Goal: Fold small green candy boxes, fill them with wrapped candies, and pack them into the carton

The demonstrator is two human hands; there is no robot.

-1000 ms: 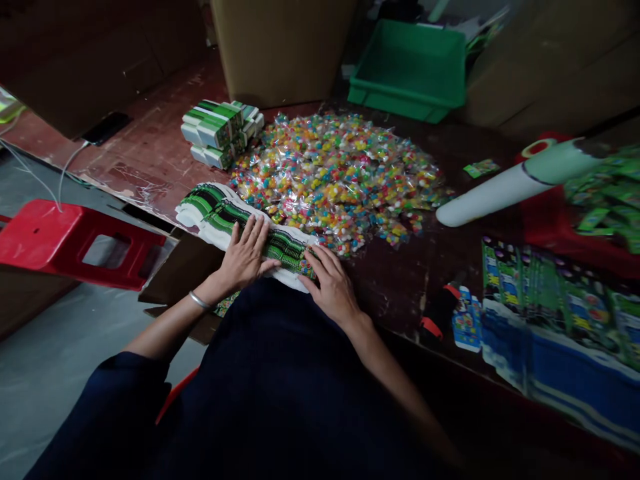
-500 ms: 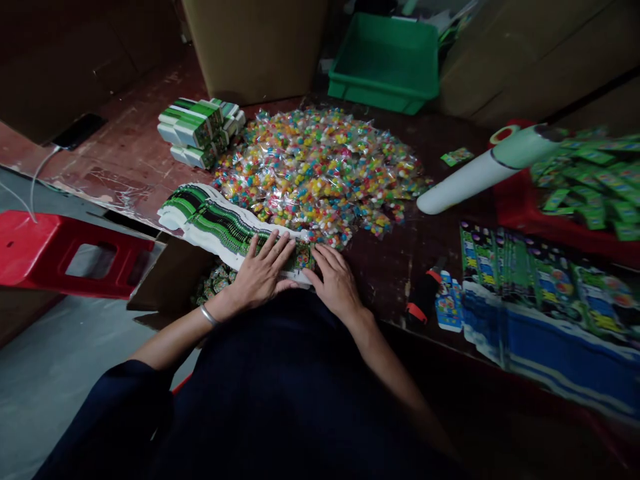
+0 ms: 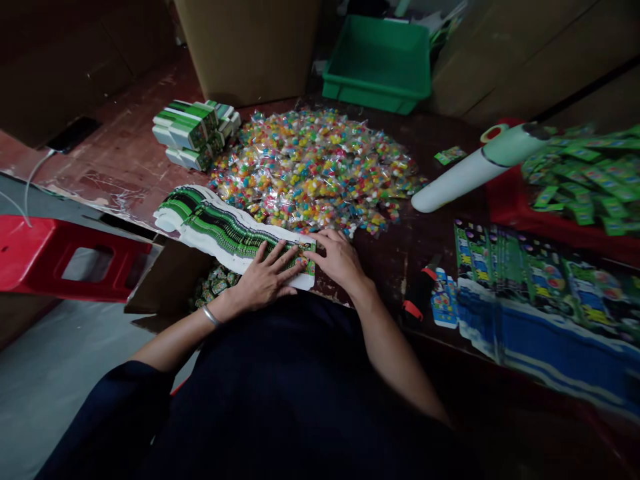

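A worn, red-brown bench [image 3: 130, 127] runs across a dim room, with tall cardboard cartons [image 3: 250, 50] at its back and a red plastic stool [image 3: 30, 257] on the grey floor at left; a phone [image 3: 75, 135] with a white cable lies near the bench's left end.

Along the near edge lies a curving, overlapped row of flat green-and-white printed boxes [image 3: 220, 230], its right end under the two hands; the left hand [image 3: 267, 277], a silver bangle [image 3: 211, 315] at its wrist, rests flat on that end with fingers spread wide; the right hand [image 3: 343, 260] touches the row's far right corner, its thumb and forefinger a narrow gap apart, and whether they grip a box I cannot tell.

Just beyond the row is a heap of clear bags of multicoloured candies [image 3: 310, 173]; strapped box bundles [image 3: 187, 130] are stacked at its left, a green plastic tray [image 3: 370, 97] stands behind it, and a white tube [image 3: 450, 183] slants at its right; nearer, a black-and-red-handled knife [image 3: 419, 293] lies beside a small blue box [image 3: 444, 300], next to overlapped green-and-blue printed sheets [image 3: 545, 340]; below the bench edge at left, an open cardboard box [image 3: 165, 277] holds small patterned packets [image 3: 217, 283].
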